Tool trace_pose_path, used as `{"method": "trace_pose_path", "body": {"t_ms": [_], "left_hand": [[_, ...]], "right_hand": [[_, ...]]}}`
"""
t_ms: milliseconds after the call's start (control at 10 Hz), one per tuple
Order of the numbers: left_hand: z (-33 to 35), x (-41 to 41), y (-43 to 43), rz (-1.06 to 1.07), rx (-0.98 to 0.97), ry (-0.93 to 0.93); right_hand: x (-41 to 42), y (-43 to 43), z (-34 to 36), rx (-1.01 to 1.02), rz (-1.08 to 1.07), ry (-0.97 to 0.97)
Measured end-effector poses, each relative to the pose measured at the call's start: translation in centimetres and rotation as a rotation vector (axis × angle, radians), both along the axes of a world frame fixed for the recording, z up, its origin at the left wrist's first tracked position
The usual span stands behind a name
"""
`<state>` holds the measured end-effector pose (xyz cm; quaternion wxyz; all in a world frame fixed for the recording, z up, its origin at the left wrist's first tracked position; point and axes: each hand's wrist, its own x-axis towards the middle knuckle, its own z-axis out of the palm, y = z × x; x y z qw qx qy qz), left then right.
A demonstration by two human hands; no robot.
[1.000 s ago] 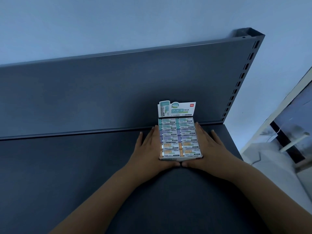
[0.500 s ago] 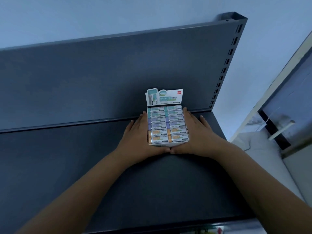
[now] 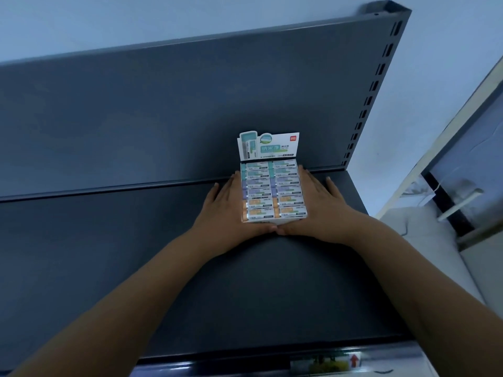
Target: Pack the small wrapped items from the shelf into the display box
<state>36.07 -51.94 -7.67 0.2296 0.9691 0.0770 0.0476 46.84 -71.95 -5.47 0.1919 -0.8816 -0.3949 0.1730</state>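
The display box [image 3: 273, 221] sits toward the rear right of a dark grey shelf [image 3: 130, 257], its back end close to the ledge where the shelf meets the back panel [image 3: 163, 115]. It is filled with small wrapped erasers [image 3: 272, 191] in two columns of six rows: teal wrappers at the back, purple in the middle, orange nearest the front. A printed header card [image 3: 268, 145] stands upright at the rear of the box.

The left hand [image 3: 224, 209] lies flat against the box's left side, fingers straight and pointing toward the back panel. The right hand [image 3: 324, 205] mirrors it against the right side, fingers likewise straight and slightly spread. The two thumbs run along the box's front wall and meet tip to tip at its middle. Neither hand curls round anything; both bracket the box with flat palms and fingers.

A slotted upright [image 3: 377, 83] edges the back panel on the right. A label strip [image 3: 326, 363] runs along the shelf's front lip, with a red arrow tag on it. A pale wall [image 3: 435, 91] lies beyond.
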Motion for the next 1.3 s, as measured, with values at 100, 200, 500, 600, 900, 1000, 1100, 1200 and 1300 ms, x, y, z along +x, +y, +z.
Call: {"method": "trace_pose_path", "body": {"t_ms": [100, 200, 500, 600, 900, 1000, 1100, 1200, 1300], "left_hand": [[0.2, -0.1, 0.1, -0.003, -0.020, 0.006], [0.5, -0.3, -0.1, -0.001, -0.029, 0.005], [0.4, -2.1, -0.3, -0.019, -0.218, 0.033], [0.0, -2.5, -0.9, -0.003, -0.185, 0.014], [-0.6, -2.8, -1.2, 0.009, -0.070, -0.001], [-0.6, -2.8, -1.2, 0.006, -0.067, 0.000], [-0.2, -3.0, -1.4, 0.014, -0.028, -0.018], [-0.3, -2.9, -1.3, 0.015, -0.044, -0.012], [1.0, -3.5, -2.2, 0.074, -0.143, 0.086]], "right_hand": [[0.0, -0.1, -0.3, 0.024, -0.007, -0.011], [-0.2, -0.2, -0.3, 0.036, -0.019, -0.036], [-2.3, -1.8, 0.1, 0.325, -0.069, 0.117], [-2.5, -1.5, 0.2, 0.315, -0.063, 0.111], [-2.9, -1.1, -0.4, 0.397, -0.116, 0.023], [-2.8, -1.1, -0.9, 0.361, -0.133, -0.018], [-3.1, -1.0, -1.1, 0.355, -0.150, -0.054], [-2.8, -1.0, -1.3, 0.331, -0.139, -0.031], [-3.0, -1.4, 0.2, 0.209, -0.181, 0.031]]}}
